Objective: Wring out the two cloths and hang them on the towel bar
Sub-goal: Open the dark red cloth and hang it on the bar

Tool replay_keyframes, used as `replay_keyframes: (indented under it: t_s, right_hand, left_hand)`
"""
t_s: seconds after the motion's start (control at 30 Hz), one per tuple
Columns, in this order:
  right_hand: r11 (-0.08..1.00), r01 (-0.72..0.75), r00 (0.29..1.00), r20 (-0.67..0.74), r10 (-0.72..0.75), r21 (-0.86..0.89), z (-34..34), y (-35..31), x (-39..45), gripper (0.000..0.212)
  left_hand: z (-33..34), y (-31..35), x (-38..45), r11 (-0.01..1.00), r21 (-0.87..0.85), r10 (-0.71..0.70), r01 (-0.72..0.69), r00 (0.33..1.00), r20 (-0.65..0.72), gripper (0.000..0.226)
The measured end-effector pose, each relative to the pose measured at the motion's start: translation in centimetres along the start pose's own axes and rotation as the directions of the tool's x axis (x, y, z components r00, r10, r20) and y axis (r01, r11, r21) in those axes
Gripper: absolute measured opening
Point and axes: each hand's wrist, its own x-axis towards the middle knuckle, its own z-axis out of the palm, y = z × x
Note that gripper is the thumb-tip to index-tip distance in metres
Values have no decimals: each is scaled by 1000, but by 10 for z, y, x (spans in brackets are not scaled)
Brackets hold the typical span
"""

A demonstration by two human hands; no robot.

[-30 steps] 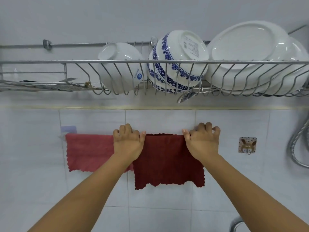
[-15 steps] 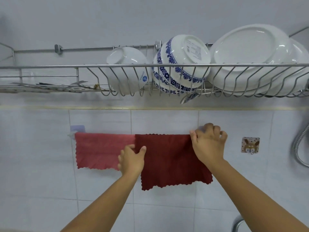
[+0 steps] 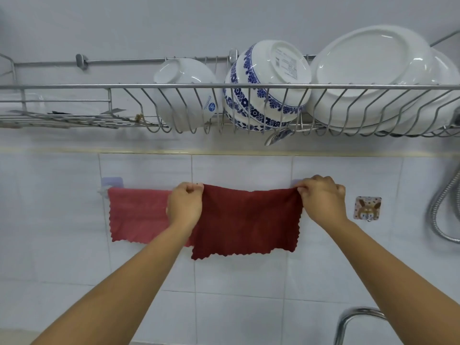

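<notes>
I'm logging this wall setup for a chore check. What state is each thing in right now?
dark red cloth: draped on the bar, top corners pinched, top edge sagging in the middle
pink cloth: hanging flat, not held
left hand: shut on the dark red cloth's left corner
right hand: shut on its right corner
blue-patterned bowl: tilted in the dish rack
faucet: no water seen

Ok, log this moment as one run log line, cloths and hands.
stage: hanging | dark red cloth: over bar, top edge sagging | lighter red cloth: hung, left | left hand: pinching top-left corner | right hand: pinching top-right corner
</notes>
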Motion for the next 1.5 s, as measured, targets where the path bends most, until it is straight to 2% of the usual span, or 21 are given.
replay_keyframes:
  t_s: [0.07,0.17,0.23,0.33,0.43,0.67,0.73,0.8,0.87,0.9,1.0,1.13,1.27,1.5]
  right_hand:
    - [999,-32,998,-53,32,-4,0,-5,6,17]
    - [994,17,999,-49,-22,-103,3,-8,9,18]
    - [986,61,996,-57,-71,-152,5,-8,5,22]
    - [978,131,981,-124,-152,-164,9,-9,-11,11]
    - [966,205,971,-94,-221,-158,14,-5,-20,11]
    - [966,177,979,-70,-193,-186,5,-1,-14,15]
    - [971,166,983,-49,-177,-172,6,-1,-20,15]
    - [973,154,987,-25,-160,-172,7,0,-26,22]
    - [973,142,989,-19,-148,-184,8,-1,-31,26]
    - [973,138,989,-30,-146,-185,9,-2,-33,26]
    - [976,125,986,-88,-142,-180,11,-2,-39,27]
    - [976,129,983,-105,-149,-178,14,-9,-41,31]
    - [960,133,991,20,-133,-245,20,-10,-44,53]
    - [937,164,986,39,-160,-310,18,-6,-47,50]
  left_hand:
    - [0,7,13,979,198,41,-38,999,-7,24]
    - [1,11,26,851,517,97,-91,995,15,33]
    - [3,10,29,790,604,125,-101,992,1,34]
    - [7,1,29,789,601,183,-128,983,-31,35]
    - [12,-4,30,813,559,231,-163,972,-52,34]
    - [12,-6,39,788,603,181,-126,983,-30,30]
    - [11,-9,37,766,622,231,-163,972,-31,26]
    - [9,-13,30,711,633,407,-305,913,-17,22]
    - [8,-20,20,606,625,584,-491,809,69,23]
    - [8,-23,14,558,615,625,-557,770,131,27]
    - [8,-35,-1,459,639,584,-617,752,307,44]
    - [7,-50,-9,374,693,530,-616,755,385,61]
    - [11,-53,-17,394,690,464,-608,779,421,66]
    - [8,-53,-19,361,718,433,-595,789,436,65]
